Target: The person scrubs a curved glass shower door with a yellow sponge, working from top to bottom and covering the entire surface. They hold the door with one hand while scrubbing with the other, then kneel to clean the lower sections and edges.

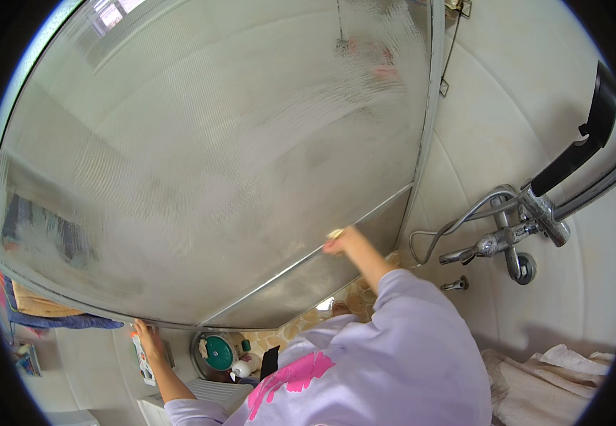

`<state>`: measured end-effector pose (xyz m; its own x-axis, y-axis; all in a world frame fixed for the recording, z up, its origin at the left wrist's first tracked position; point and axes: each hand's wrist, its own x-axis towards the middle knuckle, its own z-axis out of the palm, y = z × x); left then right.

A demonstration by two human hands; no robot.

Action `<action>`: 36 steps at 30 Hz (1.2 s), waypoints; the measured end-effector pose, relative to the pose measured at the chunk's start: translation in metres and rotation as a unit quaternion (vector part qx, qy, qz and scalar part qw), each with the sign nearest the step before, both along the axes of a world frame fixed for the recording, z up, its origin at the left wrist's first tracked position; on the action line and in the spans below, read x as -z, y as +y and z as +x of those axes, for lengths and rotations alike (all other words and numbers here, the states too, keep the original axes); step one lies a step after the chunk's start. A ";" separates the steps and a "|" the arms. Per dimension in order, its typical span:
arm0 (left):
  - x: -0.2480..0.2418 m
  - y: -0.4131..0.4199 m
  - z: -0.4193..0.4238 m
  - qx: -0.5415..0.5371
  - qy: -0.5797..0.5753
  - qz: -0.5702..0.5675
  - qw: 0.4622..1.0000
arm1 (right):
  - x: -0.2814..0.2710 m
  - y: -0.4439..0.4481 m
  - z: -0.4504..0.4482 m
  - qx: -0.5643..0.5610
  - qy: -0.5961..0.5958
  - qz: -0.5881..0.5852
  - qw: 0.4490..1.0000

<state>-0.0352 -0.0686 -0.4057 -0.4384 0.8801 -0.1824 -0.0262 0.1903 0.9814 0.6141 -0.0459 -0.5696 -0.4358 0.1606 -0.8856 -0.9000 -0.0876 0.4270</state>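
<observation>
My right hand [341, 243] holds a small pale yellow pad, perhaps a sponge [334, 233], against the shower door near its metal crossbar [270, 282]. The large door panel [196, 175] looks translucent, with a whitish film and curved streaks, densest at the upper right. At the lower left, my left hand [149, 341] has its fingers on the door's metal frame [166, 324]. A white and orange object [142, 359] shows right beside that hand; its kind is unclear, and I cannot tell whether the palm touches it.
On the right wall are a chrome mixer tap [491, 245], a looping hose [446, 229] and a black shower handset [579, 144]. A pale towel [547, 383] lies lower right. A green basin [219, 352] and a white bottle [244, 367] stand low, by the stone-patterned floor [358, 298].
</observation>
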 end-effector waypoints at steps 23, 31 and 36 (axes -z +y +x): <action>0.024 0.009 -0.012 0.023 0.013 0.023 0.999 | -0.094 0.037 0.163 0.180 -0.683 0.061 0.705; 0.014 0.007 0.014 0.012 -0.058 0.055 0.997 | -0.249 0.010 0.049 -0.109 -0.970 0.051 0.212; 0.029 0.009 0.023 0.004 0.070 0.007 0.998 | -0.139 -0.013 0.064 -0.195 -0.914 -0.063 0.349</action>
<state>-0.0119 -0.0598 -0.4347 -0.4510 0.8859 -0.1084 0.1119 0.1766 0.9779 0.6785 -0.0588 -0.4307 0.9101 0.3143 0.2700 0.3918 -0.4408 -0.8076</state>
